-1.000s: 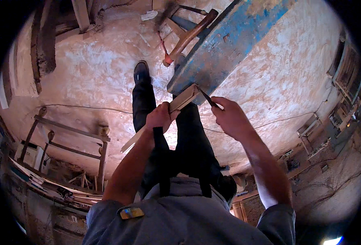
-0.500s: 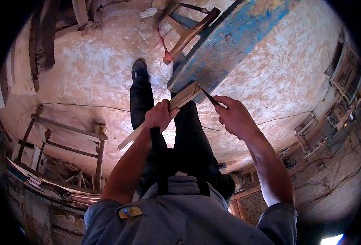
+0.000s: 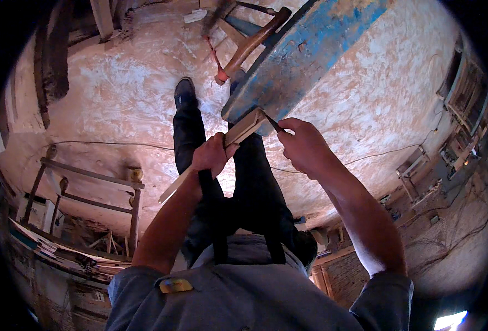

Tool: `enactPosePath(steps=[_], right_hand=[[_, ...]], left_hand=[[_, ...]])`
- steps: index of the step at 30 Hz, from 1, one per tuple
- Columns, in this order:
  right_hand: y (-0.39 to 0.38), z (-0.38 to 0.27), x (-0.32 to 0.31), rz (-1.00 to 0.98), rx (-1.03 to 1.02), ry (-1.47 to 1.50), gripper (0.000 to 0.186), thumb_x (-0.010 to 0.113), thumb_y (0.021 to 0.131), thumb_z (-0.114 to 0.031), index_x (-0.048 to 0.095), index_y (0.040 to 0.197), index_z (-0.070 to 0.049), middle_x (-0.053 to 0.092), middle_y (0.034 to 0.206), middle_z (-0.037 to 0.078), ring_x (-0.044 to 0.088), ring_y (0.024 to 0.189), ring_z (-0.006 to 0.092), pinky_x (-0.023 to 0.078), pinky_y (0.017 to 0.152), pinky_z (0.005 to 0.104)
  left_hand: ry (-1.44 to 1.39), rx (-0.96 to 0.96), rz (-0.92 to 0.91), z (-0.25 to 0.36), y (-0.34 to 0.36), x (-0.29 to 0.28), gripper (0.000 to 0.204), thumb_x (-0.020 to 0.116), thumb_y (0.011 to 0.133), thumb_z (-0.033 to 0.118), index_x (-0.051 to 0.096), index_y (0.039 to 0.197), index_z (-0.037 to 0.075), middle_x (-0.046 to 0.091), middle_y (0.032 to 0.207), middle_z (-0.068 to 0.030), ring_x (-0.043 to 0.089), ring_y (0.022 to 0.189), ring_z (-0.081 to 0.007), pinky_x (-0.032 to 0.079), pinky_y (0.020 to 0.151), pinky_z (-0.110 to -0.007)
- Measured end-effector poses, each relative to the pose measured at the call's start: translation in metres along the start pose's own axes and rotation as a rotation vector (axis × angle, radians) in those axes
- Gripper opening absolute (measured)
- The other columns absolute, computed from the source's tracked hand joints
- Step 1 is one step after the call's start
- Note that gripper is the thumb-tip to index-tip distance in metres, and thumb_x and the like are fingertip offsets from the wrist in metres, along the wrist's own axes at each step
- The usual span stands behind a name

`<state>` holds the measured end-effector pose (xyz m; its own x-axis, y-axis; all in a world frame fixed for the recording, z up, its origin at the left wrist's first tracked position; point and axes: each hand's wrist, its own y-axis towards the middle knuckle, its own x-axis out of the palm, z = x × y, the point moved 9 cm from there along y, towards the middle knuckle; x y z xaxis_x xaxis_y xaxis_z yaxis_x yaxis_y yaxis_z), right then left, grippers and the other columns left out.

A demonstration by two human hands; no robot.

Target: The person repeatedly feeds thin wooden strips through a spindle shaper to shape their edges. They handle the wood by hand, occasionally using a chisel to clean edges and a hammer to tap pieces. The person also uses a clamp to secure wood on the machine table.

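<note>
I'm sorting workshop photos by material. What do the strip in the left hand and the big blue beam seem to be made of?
The strip in the left hand looks like bare, pale wood: flat, straight-edged, unpainted. The blue beam seems to be wood under worn blue paint, since tan patches show where the paint has chipped. The thin dark tool in the right hand is too small to judge.

Grey-blue short-sleeved shirt (image 3: 238, 292); yellow chest patch (image 3: 175, 285); dark trousers (image 3: 255, 187); black shoe (image 3: 185, 92)
</note>
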<state>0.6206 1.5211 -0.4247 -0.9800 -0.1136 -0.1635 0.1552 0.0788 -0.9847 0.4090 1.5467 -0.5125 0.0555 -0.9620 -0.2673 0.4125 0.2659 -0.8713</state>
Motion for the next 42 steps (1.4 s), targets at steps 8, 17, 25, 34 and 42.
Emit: enactPosePath(steps=[8,17,25,34,42], right_hand=[[-0.013,0.007,0.021,0.316,-0.261,-0.211,0.037,0.055,0.093,-0.017,0.053,0.126,-0.002,0.064,0.087,0.019,0.063,0.07,0.0222,0.051,0.067,0.0386],[-0.021,0.028,0.023,0.042,0.068,0.3,0.04,0.054,0.094,-0.017,0.05,0.132,-0.005,0.059,0.076,0.008,0.054,0.062,0.0129,0.041,0.048,0.0292],[-0.006,0.029,0.022,0.198,-0.197,-0.073,0.037,0.053,0.092,-0.016,0.052,0.128,-0.005,0.063,0.076,0.014,0.06,0.065,0.0188,0.047,0.058,0.0354],[-0.018,0.051,0.005,0.386,-0.332,0.474,0.031,0.045,0.099,-0.023,0.054,0.118,0.0,0.057,0.073,0.005,0.055,0.067,0.0152,0.048,0.06,0.0321],[-0.049,0.003,-0.055,0.184,-0.577,0.443,0.016,0.051,0.096,-0.017,0.05,0.107,-0.006,0.063,0.086,0.006,0.054,0.062,0.011,0.041,0.044,0.0255]], left_hand=[[-0.045,-0.002,-0.032,0.001,-0.001,-0.002,0.05,0.056,0.091,0.051,0.055,0.106,0.003,0.066,0.098,-0.0197,0.065,0.093,-0.0373,0.052,0.079,-0.047],[-0.051,-0.032,-0.084,-0.001,0.002,-0.003,0.051,0.056,0.091,0.05,0.055,0.11,0.002,0.065,0.105,-0.0208,0.063,0.097,-0.0408,0.05,0.081,-0.049],[0.03,0.046,0.04,0.003,-0.003,-0.002,0.049,0.056,0.09,0.051,0.054,0.102,0.003,0.066,0.098,-0.0191,0.065,0.091,-0.0381,0.052,0.077,-0.049],[0.008,-0.172,0.278,-0.038,-0.054,-0.051,0.052,0.054,0.09,0.055,0.052,0.11,0.007,0.065,0.105,-0.0222,0.065,0.093,-0.0395,0.052,0.077,-0.05],[-0.268,-0.227,0.738,-0.086,-0.228,-0.137,0.056,0.046,0.094,0.057,0.053,0.108,0.004,0.065,0.091,-0.0254,0.063,0.088,-0.0443,0.049,0.076,-0.051]])
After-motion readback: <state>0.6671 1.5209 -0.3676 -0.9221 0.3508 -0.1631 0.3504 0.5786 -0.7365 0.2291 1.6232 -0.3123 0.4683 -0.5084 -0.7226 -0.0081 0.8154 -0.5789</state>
